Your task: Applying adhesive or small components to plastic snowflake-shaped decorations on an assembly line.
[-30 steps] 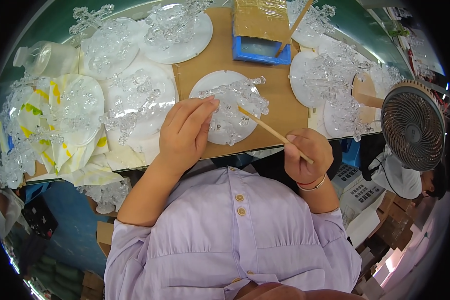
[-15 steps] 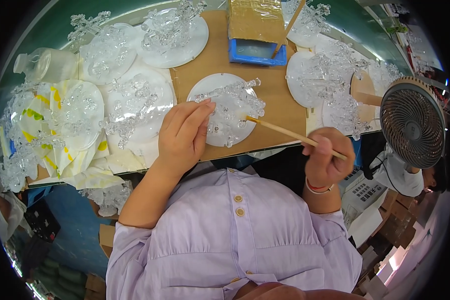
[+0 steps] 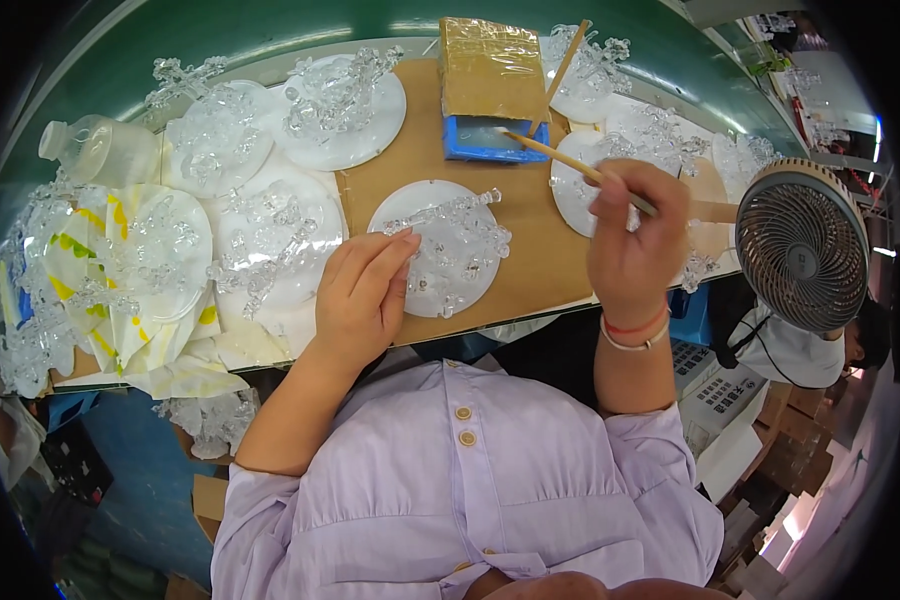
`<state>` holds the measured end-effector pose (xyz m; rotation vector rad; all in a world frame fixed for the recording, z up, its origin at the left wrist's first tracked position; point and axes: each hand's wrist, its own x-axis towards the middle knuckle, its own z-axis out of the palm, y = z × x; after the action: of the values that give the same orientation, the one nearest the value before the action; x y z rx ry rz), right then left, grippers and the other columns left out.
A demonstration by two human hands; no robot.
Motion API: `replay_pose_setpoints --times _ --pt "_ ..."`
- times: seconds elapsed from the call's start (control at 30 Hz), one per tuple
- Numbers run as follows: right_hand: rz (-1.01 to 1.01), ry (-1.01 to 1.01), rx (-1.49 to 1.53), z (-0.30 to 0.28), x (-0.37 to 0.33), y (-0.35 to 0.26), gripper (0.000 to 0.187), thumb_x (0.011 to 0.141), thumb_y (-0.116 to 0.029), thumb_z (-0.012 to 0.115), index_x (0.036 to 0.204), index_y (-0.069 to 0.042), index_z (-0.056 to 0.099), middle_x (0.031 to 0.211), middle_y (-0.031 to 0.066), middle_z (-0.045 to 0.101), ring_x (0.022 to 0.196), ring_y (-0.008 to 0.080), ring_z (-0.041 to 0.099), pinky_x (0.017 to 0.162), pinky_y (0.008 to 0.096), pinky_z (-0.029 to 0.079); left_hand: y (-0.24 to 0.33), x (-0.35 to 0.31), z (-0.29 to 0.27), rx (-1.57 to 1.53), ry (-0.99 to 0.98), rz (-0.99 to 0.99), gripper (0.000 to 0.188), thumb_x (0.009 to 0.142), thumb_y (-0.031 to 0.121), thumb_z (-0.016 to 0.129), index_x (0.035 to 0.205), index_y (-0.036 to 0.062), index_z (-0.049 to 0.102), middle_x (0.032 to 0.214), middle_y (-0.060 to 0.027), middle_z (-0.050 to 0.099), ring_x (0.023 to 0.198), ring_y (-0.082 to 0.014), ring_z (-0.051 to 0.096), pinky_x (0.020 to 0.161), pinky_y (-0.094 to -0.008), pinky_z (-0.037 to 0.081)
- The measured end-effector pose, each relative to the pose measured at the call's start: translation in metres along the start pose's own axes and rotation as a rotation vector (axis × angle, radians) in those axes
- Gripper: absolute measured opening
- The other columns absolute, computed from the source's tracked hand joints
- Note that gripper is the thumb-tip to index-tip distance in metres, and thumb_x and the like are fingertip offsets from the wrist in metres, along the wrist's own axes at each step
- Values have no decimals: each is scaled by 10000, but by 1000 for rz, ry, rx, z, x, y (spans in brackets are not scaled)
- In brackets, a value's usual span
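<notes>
A round white disc (image 3: 398,207) lies in front of me, with branching clear plastic pieces (image 3: 460,240) on it. My left hand (image 3: 362,292) rests at the disc's left side, its fingers closed in a pinch by the clear pieces; what lies between the fingertips is hidden. My right hand (image 3: 638,235) grips a thin brush (image 3: 565,159) by its wooden handle. The brush tip is over the opening of a blue tray (image 3: 495,155), which has a pale content; whether it touches that is unclear.
A taped cardboard piece (image 3: 490,70) covers the tray's back, and a wooden stick (image 3: 568,70) leans from the tray. More discs with clear pieces stand left and right. A plastic bottle (image 3: 110,152) lies at the left, a fan (image 3: 803,255) at the right.
My right hand has moved up and forward, taking the brush tip from the disc to the blue tray. The left hand keeps its pinch at the disc. The whole view has shifted slightly.
</notes>
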<state>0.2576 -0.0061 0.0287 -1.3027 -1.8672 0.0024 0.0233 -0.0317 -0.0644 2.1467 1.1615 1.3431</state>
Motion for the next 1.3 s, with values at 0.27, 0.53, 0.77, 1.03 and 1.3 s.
replay_pose_setpoints --times 0.27,0.53,0.77,1.03,1.3 --pt "-58 -74 -68 33 12 8 150 930 -95 622 1002 -18 515 844 96 627 663 126 612 589 243 489 1 2 0 -7 -5 1 301 780 -46 634 1074 21 637 1005 -106 658 859 -283 616 767 -359 496" --pt "50 69 101 5 -1 10 140 967 -107 560 1034 -28 465 821 134 636 624 118 574 558 219 479 1 0 -1 -12 -2 -17 288 784 -40 640 1063 28 650 998 -101 657 867 -273 618 771 -349 495" --pt "-17 332 184 -42 -32 -8 206 1009 -217 488 999 -36 389 755 175 605 520 141 494 467 234 412 -1 -1 0 -5 6 -10 294 780 -41 640 1065 31 650 1001 -100 658 866 -269 619 771 -344 494" --pt "-223 133 308 -61 -73 -33 271 1003 -269 470 888 -64 335 605 142 531 434 168 421 403 301 325 1 0 0 8 10 -10 295 779 -44 640 1066 23 643 1007 -111 659 857 -282 619 754 -353 500" --pt "-225 -257 212 -37 -65 -31 197 900 -132 596 839 -46 429 745 136 619 500 238 514 463 336 415 2 1 1 -8 5 -23 304 781 -49 639 1077 22 638 1006 -116 659 853 -286 619 744 -355 501"
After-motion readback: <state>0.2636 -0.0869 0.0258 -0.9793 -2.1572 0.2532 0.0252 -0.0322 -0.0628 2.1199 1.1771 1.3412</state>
